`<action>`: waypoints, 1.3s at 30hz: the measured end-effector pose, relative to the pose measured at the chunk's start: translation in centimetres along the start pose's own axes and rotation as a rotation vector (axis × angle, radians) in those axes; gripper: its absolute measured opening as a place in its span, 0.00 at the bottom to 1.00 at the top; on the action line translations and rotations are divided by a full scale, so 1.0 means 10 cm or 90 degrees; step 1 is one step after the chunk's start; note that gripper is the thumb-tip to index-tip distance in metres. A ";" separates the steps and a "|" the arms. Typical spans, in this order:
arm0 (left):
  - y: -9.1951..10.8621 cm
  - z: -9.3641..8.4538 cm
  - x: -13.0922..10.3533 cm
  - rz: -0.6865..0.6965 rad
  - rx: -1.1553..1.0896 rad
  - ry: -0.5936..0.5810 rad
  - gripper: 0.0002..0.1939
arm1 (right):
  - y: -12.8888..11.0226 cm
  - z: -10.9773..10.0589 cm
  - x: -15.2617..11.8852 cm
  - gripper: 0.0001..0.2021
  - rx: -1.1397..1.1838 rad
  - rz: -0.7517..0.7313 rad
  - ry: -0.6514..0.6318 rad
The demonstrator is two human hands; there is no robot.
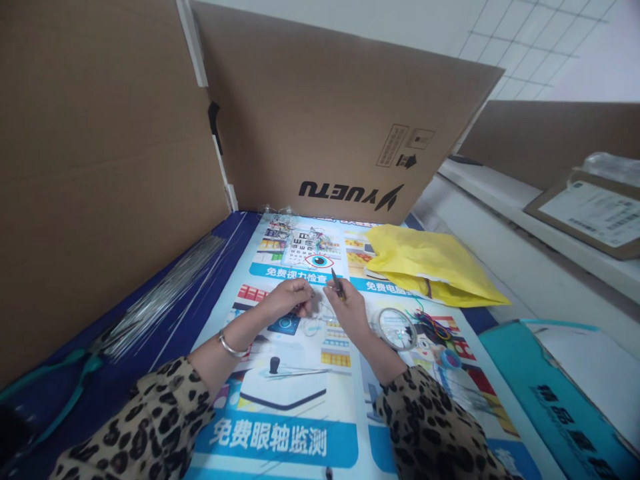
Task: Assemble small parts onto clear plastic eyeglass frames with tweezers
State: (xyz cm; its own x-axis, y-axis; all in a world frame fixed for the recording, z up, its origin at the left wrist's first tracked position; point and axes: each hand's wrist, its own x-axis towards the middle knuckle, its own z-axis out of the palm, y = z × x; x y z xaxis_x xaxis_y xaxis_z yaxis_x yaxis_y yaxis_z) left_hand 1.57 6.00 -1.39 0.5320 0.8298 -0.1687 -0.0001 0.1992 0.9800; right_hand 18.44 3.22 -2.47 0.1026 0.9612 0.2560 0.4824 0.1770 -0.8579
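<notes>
My left hand [291,298] is closed in a pinch over the printed poster sheet [345,373], its fingertips on a thin pale wire. Loops of that wire [323,312] hang between my two hands, faint against the print. Close by on the right, my right hand [350,308] is closed around a small dark pointed tool [337,284], its tip sticking up past the fingers; its exact kind is hard to make out. Just right of that wrist lies a round clear dish [397,329] with small pieces in it.
Cardboard panels [325,120] stand behind and at left. Along the left lie a bundle of thin metal wires [165,293] and teal-handled pliers [75,373]. A tangle of wire [320,239] rests at the back. To the right are a yellow bag [430,260], coloured cords [440,327] and a teal box [535,373].
</notes>
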 end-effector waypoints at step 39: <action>-0.05 -0.01 -0.01 0.099 0.139 0.054 0.11 | -0.02 0.00 0.02 0.09 0.000 0.019 -0.152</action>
State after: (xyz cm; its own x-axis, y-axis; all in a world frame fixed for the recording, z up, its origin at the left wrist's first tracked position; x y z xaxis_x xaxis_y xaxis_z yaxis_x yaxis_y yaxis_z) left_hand 1.44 5.91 -1.89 0.4671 0.8841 -0.0138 0.1115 -0.0434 0.9928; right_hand 18.37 3.38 -2.21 -0.0908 0.9889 0.1177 0.4825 0.1471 -0.8635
